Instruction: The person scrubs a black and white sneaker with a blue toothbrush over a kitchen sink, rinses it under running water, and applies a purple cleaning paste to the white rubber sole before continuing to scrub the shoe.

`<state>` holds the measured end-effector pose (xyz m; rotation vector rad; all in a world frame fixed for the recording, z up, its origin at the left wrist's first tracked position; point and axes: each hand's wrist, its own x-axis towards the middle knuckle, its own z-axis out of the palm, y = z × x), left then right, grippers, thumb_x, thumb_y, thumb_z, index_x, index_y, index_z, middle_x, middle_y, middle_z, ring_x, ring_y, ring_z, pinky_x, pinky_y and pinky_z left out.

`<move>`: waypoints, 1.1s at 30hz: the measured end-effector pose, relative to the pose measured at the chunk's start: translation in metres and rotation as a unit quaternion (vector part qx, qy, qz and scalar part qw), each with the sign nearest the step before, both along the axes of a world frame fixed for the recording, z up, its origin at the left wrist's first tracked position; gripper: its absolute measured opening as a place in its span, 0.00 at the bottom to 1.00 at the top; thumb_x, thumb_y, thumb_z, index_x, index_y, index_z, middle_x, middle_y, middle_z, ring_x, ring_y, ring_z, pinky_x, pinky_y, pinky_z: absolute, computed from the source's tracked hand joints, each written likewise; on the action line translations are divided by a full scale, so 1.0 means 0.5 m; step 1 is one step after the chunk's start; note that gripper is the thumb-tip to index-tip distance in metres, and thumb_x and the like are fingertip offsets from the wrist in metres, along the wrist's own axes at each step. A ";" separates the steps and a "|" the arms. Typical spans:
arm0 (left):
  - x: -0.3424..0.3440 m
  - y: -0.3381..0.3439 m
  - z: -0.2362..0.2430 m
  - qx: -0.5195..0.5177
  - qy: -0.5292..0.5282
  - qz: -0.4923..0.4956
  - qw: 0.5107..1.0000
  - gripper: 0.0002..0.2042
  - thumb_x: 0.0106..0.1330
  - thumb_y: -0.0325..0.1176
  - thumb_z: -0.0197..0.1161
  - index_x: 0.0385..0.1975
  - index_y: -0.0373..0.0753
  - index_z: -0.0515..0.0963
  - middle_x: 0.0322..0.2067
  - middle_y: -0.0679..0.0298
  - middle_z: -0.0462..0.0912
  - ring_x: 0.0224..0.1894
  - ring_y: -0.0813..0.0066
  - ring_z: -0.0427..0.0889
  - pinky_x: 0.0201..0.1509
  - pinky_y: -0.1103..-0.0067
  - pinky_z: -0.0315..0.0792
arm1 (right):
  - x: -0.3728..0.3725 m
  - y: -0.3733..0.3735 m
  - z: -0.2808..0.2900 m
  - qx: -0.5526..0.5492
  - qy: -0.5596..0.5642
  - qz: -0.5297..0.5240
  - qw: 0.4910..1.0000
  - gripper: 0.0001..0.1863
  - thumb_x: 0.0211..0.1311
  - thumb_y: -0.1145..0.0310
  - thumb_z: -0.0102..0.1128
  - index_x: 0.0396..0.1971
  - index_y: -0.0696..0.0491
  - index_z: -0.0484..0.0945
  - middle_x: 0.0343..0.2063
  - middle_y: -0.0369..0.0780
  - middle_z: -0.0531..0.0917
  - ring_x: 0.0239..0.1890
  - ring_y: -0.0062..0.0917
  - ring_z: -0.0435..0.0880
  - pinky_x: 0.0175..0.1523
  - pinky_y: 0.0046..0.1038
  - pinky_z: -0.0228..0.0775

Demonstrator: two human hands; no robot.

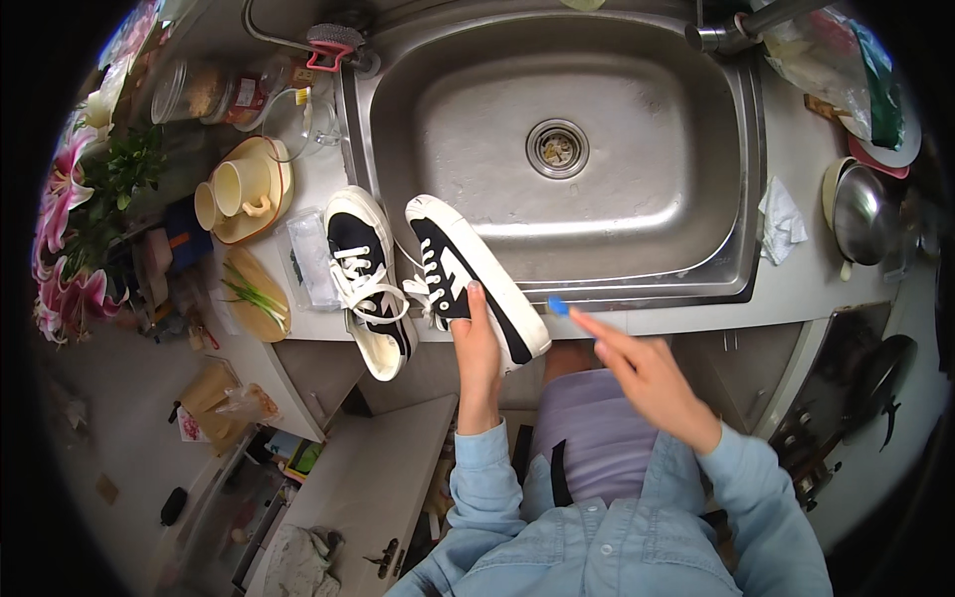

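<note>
My left hand (477, 348) grips a black-and-white sneaker (489, 281) by its heel half, thumb over the side. The sneaker is tipped so that its white sole edge faces up, and its toe reaches over the sink's front left corner. A matching sneaker (360, 264) with loose white laces stands upright just left of it, on the counter edge. My right hand (652, 383) is closed round a slim blue-tipped tool (558, 304), mostly hidden by the fingers. Its tip points at the held sneaker's heel, a little apart from it.
Beyond the sneakers lies a steel sink (637, 269) with a strainer (557, 149) in its drain. On the left counter are a clear plastic box (313, 261), a tray of cups (239, 189) and a board with green onions (257, 296). A crumpled cloth (782, 221) and a metal bowl (863, 214) are right.
</note>
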<state>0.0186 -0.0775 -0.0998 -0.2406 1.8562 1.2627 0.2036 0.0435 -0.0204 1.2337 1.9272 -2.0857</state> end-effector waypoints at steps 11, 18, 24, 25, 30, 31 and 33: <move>-0.020 0.000 0.026 0.041 -0.070 -0.013 0.997 0.27 0.74 0.40 0.61 0.66 0.32 0.67 0.58 0.63 0.75 0.58 0.77 0.74 0.62 0.77 0.69 | -0.145 0.304 -0.385 0.304 0.061 0.053 0.949 0.11 0.70 0.69 0.55 0.49 0.53 0.71 0.37 0.49 0.81 0.40 0.49 0.81 0.44 0.43 0.72; -0.011 -0.002 0.007 0.048 -0.047 0.011 0.998 0.27 0.73 0.44 0.62 0.63 0.31 0.70 0.55 0.61 0.78 0.54 0.76 0.78 0.58 0.77 0.72 | -0.238 0.349 -0.456 0.311 0.012 0.060 0.948 0.11 0.65 0.70 0.61 0.47 0.49 0.80 0.39 0.43 0.83 0.46 0.41 0.82 0.49 0.38 0.73; -0.014 0.014 -0.003 0.058 -0.056 0.029 0.996 0.25 0.73 0.45 0.62 0.59 0.30 0.74 0.50 0.61 0.81 0.49 0.77 0.81 0.54 0.78 0.74 | -0.122 0.389 -0.453 0.218 0.025 0.278 0.935 0.11 0.60 0.73 0.65 0.43 0.51 0.81 0.36 0.43 0.84 0.42 0.39 0.82 0.48 0.37 0.72; -0.013 0.014 -0.006 0.060 -0.058 0.033 0.996 0.24 0.73 0.45 0.62 0.59 0.31 0.74 0.50 0.61 0.82 0.49 0.77 0.81 0.53 0.78 0.74 | -0.094 0.391 -0.461 0.215 0.014 0.295 0.931 0.11 0.59 0.74 0.66 0.42 0.51 0.81 0.36 0.43 0.84 0.41 0.39 0.82 0.48 0.37 0.72; -0.019 0.023 -0.011 0.063 -0.073 0.032 0.995 0.23 0.73 0.44 0.62 0.58 0.32 0.76 0.48 0.62 0.83 0.47 0.79 0.82 0.52 0.78 0.75 | -0.020 0.384 -0.482 0.202 -0.057 0.298 0.931 0.11 0.58 0.75 0.66 0.42 0.51 0.82 0.37 0.42 0.85 0.41 0.39 0.82 0.49 0.37 0.72; -0.020 0.025 -0.012 0.066 -0.077 0.030 0.994 0.22 0.73 0.44 0.62 0.58 0.32 0.76 0.48 0.63 0.83 0.47 0.79 0.82 0.52 0.78 0.75 | -0.008 0.385 -0.484 0.173 -0.073 0.333 0.924 0.11 0.59 0.75 0.66 0.42 0.51 0.82 0.36 0.42 0.85 0.41 0.39 0.82 0.48 0.37 0.72; -0.022 0.027 -0.012 0.066 -0.077 0.028 0.994 0.22 0.73 0.43 0.62 0.58 0.32 0.76 0.48 0.63 0.83 0.47 0.79 0.82 0.52 0.79 0.75 | -0.008 0.377 -0.466 0.172 -0.090 0.356 0.914 0.12 0.61 0.74 0.65 0.44 0.50 0.81 0.35 0.42 0.85 0.40 0.40 0.82 0.47 0.38 0.72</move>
